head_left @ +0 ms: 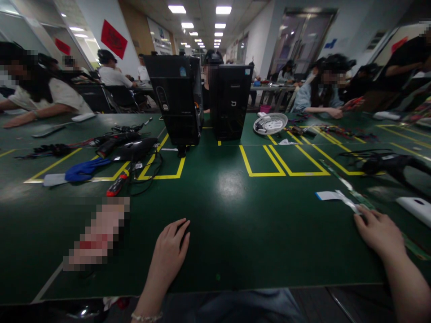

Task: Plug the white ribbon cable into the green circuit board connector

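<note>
Two boxy black computer towers [232, 105] stand on the smooth green worktop [249, 251]. One flat white ribbon cable [328, 195] reaches the fingertips of the palm-down right hand [380, 231], beside one thin green circuit strip [365, 200]; I cannot tell whether it grips. The left hand [171, 244] rests empty, fingers loosely spread.

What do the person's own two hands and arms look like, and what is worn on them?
The left hand and the right hand are both ungloved, with no ring that I can make out. No sleeve shows on the left forearm or the right forearm. A thin, pale bracelet, perhaps beaded, circles the left one, partly cut off by the lower edge; none shows on the right.
</note>
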The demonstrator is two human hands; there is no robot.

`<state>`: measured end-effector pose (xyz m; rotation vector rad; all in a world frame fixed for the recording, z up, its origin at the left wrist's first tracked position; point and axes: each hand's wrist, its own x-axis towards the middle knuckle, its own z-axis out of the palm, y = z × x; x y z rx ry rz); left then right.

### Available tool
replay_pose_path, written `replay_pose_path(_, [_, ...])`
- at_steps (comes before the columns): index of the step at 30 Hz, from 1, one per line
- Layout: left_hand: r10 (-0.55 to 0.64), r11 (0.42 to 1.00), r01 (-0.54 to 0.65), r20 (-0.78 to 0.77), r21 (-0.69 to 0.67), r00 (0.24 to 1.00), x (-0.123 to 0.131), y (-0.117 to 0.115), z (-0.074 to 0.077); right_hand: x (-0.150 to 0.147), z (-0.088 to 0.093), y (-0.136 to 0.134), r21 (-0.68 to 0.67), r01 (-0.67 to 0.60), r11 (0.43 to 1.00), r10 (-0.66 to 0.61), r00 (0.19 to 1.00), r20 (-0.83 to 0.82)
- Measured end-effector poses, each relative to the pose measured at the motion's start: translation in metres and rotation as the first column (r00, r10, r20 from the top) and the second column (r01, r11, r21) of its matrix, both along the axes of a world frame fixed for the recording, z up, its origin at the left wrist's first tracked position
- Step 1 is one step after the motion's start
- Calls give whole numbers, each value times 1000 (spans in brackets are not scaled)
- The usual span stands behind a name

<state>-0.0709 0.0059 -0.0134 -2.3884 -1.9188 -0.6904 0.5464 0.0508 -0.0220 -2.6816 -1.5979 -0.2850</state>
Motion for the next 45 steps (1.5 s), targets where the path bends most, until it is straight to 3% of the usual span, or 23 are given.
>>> replay_pose_path(5, [-4, 1000, 3, 9, 18, 1000, 0, 1, -1, 2, 1, 2, -21, 45, 999, -46, 995, -85])
replay_pose_path(17, [-7, 1000, 7, 27, 18, 1000, 0, 0, 1, 16, -10, 4, -1, 41, 999, -41, 994, -100])
replay_pose_path(24, [-3, 1000, 3, 39, 10, 999, 1, 0, 1, 5, 1, 4, -35, 54, 998, -59, 988, -142])
replay_pose_path(36, [4, 1000, -5, 29, 26, 1000, 1, 0, 0, -7, 5, -1, 50, 50, 998, -44, 994, -104])
replay_pose_path(40, [9, 1000, -9, 31, 19, 999, 1, 0, -1, -18, 11, -4, 134, -46, 990, 47, 999, -7])
replay_pose_path(45, [0, 1000, 0, 30, 21, 1000, 2, 0, 0, -31, 20, -6, 51, -148, 988, 151, 986, -64])
